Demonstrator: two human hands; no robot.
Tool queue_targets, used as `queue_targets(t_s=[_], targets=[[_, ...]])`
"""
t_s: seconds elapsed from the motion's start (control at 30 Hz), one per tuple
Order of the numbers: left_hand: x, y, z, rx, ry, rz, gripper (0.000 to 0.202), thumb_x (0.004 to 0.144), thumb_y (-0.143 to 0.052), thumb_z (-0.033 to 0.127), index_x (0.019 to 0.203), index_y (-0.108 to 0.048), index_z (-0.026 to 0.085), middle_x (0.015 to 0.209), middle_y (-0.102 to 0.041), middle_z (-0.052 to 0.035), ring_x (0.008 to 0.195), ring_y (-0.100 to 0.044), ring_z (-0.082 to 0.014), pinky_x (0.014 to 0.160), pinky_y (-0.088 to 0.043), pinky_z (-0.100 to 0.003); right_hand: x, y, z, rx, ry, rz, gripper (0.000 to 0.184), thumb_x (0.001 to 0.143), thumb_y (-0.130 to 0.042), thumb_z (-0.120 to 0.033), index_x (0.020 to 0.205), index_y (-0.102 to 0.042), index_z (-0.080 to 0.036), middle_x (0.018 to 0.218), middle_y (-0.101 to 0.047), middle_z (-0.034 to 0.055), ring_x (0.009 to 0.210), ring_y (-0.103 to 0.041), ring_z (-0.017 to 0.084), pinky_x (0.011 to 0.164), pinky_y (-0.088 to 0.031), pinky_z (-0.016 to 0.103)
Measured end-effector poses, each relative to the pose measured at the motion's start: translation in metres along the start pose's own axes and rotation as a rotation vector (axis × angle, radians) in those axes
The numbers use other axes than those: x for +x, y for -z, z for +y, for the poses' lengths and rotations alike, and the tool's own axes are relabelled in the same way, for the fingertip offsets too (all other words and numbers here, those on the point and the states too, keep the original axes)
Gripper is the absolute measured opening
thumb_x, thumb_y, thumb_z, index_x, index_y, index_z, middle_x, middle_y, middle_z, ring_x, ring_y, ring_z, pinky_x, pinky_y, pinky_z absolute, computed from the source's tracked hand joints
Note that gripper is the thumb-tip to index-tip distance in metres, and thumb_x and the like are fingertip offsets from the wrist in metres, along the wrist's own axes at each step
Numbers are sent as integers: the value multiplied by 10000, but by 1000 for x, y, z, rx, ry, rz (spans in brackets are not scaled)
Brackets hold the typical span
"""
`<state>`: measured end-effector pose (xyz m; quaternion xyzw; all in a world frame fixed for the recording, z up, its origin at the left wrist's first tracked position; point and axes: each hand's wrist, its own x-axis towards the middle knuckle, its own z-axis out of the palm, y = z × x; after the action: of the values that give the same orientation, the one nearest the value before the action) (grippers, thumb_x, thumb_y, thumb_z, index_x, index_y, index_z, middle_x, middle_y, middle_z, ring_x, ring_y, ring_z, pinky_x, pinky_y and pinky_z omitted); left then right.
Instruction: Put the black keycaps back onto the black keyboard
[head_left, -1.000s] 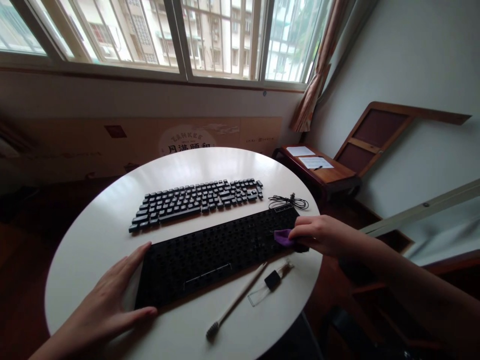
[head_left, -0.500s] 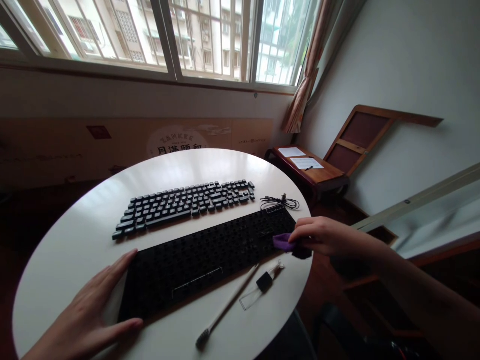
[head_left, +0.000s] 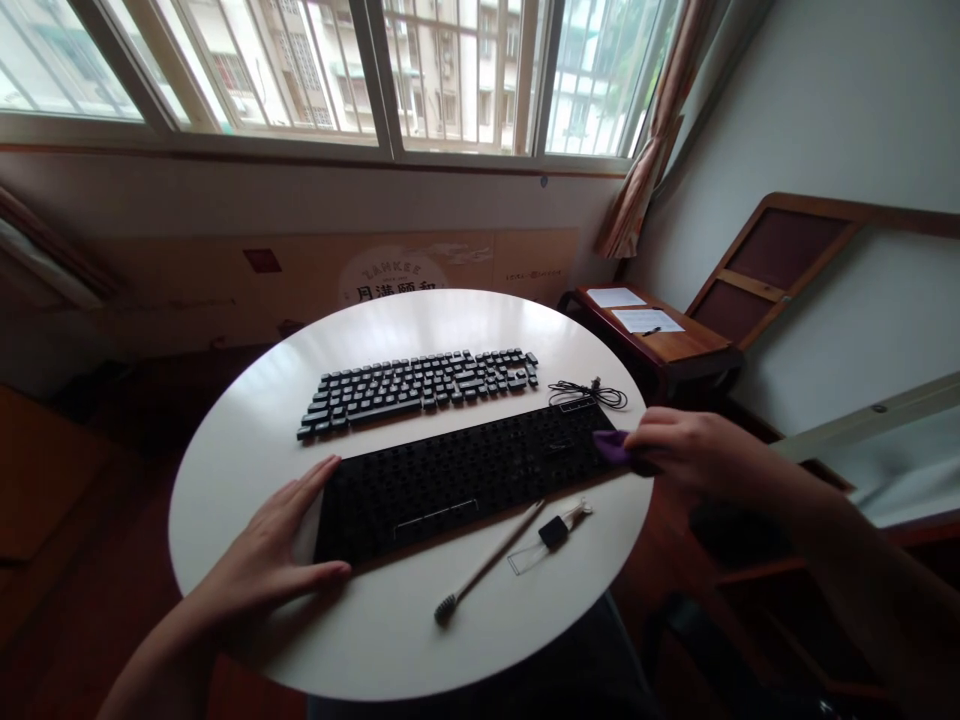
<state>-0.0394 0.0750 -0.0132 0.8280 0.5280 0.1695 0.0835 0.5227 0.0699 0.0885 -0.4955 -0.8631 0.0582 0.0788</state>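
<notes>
A black keyboard base (head_left: pixel 480 470) without its keycaps lies slanted across the round white table. At its left end rests my left hand (head_left: pixel 277 550), open, fingers on the far corner and thumb along the near edge. My right hand (head_left: pixel 690 450) pinches a purple cloth (head_left: pixel 611 447) against the right end of the base. Behind the base, rows of loose black keycaps (head_left: pixel 420 388) lie set out in keyboard order. In front are a toothbrush (head_left: pixel 487 562) and a keycap puller (head_left: pixel 553 533) with wire loops and a dark block.
A coiled black cable (head_left: pixel 589 392) sits by the base's far right corner. The white table's (head_left: pixel 360 640) rounded edge passes close under my right hand. Beyond it stands a wooden chair (head_left: pixel 697 340) bearing papers (head_left: pixel 649 320) and a pen, below the window.
My head view has shifted left and back, so the table appears further right and smaller. The right hand has slid the cloth toward the base's right edge. My left hand stays at its end.
</notes>
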Motion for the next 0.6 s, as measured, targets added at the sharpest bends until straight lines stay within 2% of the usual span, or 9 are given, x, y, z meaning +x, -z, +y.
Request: queue_targets(t_s=[0.1, 0.17, 0.27, 0.37, 0.43, 0.5, 0.6], targets=[[0, 5, 6, -42, 13, -32, 1068, 724, -722, 650, 1593, -202, 309, 1612, -342, -117, 1431, -394, -390, 1155, -382, -532, 2, -9, -58, 200, 234, -134, 278, 958, -498, -148, 1047, -741, -252, 914, -647, 24, 718, -575, 88, 653, -398, 176], [-1, 10, 8, -105, 38, -35, 989, 774, -682, 638, 1587, -224, 311, 1625, -320, -105, 1448, -370, -382, 1167, -362, -534, -1, -19, -81, 219, 307, -166, 252, 952, -528, -143, 1002, -750, -251, 854, -633, 13, 701, -553, 90, 629, -370, 188], [-8, 17, 12, -259, 97, 46, 764, 903, -520, 595, 1574, -262, 336, 1634, -307, -70, 1438, -393, -365, 1135, -416, -518, -9, -33, -96, 240, 342, -153, 218, 949, -566, -164, 945, -762, -258, 832, -626, 13, 712, -549, 101, 646, -364, 205], [-15, 18, 27, -372, 138, 210, 639, 949, -431, 573, 1534, -363, 324, 1613, -353, -76, 1418, -427, -358, 1090, -475, -499, -15, -48, -99, 283, 324, -111, 223, 930, -574, -148, 924, -766, -262, 882, -642, 27, 787, -573, 123, 687, -382, 212], [-20, 14, 50, -344, 179, 340, 592, 946, -472, 550, 1474, -456, 282, 1579, -400, -99, 1426, -411, -353, 1121, -434, -532, -18, -57, -102, 295, 299, -88, 236, 910, -566, -120, 926, -759, -254, 892, -642, 31, 804, -574, 132, 691, -387, 214], [-24, 3, 83, -240, 196, 462, 476, 938, -531, 491, 1356, -566, 268, 1497, -487, -99, 1386, -453, -336, 1150, -387, -565, -20, -66, -106, 301, 263, -62, 231, 900, -560, -109, 914, -748, -241, 877, -633, 32, 789, -569, 135, 686, -392, 218], [-27, -24, 138, -162, 76, 553, 287, 933, -563, 347, 1194, -657, 271, 1332, -599, -102, 1263, -547, -313, 1064, -481, -539, -21, -77, -110, 333, 215, -26, 217, 887, -558, -101, 890, -734, -227, 889, -625, 36, 802, -576, 145, 701, -414, 224]])
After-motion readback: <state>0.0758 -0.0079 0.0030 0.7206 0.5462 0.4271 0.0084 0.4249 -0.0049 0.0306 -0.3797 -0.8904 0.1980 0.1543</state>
